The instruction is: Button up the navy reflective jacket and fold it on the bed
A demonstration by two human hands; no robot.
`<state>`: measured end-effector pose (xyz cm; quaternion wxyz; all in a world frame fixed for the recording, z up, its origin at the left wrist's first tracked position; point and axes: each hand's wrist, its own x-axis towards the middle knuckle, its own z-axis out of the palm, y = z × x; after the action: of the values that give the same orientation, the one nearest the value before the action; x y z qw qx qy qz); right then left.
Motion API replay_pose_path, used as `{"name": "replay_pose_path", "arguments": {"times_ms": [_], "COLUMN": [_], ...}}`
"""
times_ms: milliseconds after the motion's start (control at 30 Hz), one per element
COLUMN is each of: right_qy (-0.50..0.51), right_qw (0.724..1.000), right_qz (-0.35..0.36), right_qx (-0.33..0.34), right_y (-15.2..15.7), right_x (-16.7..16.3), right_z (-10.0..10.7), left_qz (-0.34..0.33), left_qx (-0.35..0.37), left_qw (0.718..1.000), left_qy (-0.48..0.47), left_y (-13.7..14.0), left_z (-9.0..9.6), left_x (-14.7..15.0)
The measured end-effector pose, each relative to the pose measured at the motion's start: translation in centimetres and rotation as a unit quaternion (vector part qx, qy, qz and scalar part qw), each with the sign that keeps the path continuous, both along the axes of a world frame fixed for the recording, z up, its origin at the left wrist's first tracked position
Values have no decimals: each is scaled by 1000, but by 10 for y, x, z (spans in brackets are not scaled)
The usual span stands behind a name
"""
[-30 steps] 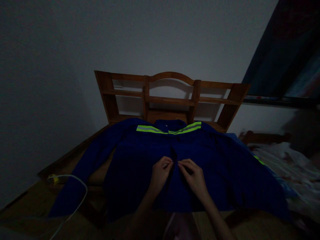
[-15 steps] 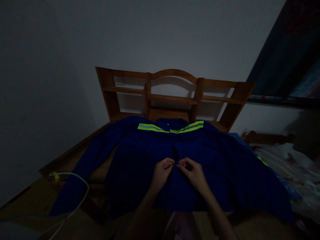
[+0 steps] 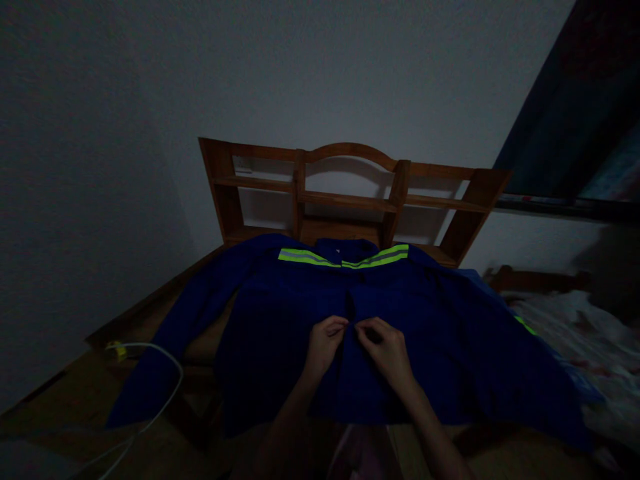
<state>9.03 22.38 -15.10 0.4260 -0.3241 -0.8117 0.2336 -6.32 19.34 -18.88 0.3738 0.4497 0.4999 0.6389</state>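
A dark blue work jacket (image 3: pixel 280 320) with yellow-green reflective stripes (image 3: pixel 345 257) across the chest lies spread flat, front up, sleeves out to both sides. My left hand (image 3: pixel 324 344) pinches the left edge of the front opening at mid-chest. My right hand (image 3: pixel 384 349) pinches the right edge, fingertips almost touching those of the left hand. Both hands rest on the cloth at the centre seam. The light is dim, so small fastenings between my fingers cannot be made out.
A wooden shelf unit (image 3: pixel 350 200) stands against the grey wall behind the jacket. A white cable with a yellow tip (image 3: pixel 165 373) curls on the wooden surface (image 3: pixel 60 413) at the left. Pale patterned bedding (image 3: pixel 585 347) lies at the right.
Both hands stay pinched together at the jacket's front seam with only small finger movements. The view has drifted slightly, so the whole scene sits a little to the right.
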Motion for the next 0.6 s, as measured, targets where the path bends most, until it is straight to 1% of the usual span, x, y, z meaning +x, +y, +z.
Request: {"name": "replay_pose_path", "arguments": {"times_ms": [133,233,333,500,600], "right_qy": [15,29,30,4,-1], "right_qw": [995,990,989,992,994], "right_qz": [8,25,21,6,7], "right_qx": [-93,-138,-146,-125,-110], "right_y": [11,19,22,20,17], "right_x": [1,1,0,-4,-6], "right_z": [-6,-12,-16,-18,-17], "left_qz": [-9,-11,-15,-8,-7], "left_qx": [-1,3,-5,-58,-47], "left_qw": [1000,1000,1000,997,998], "left_qy": [7,8,20,50,49], "left_y": [0,0,1,3,4], "left_z": [-2,-4,-6,-3,-1], "left_x": [0,0,-1,-5,-4]}}
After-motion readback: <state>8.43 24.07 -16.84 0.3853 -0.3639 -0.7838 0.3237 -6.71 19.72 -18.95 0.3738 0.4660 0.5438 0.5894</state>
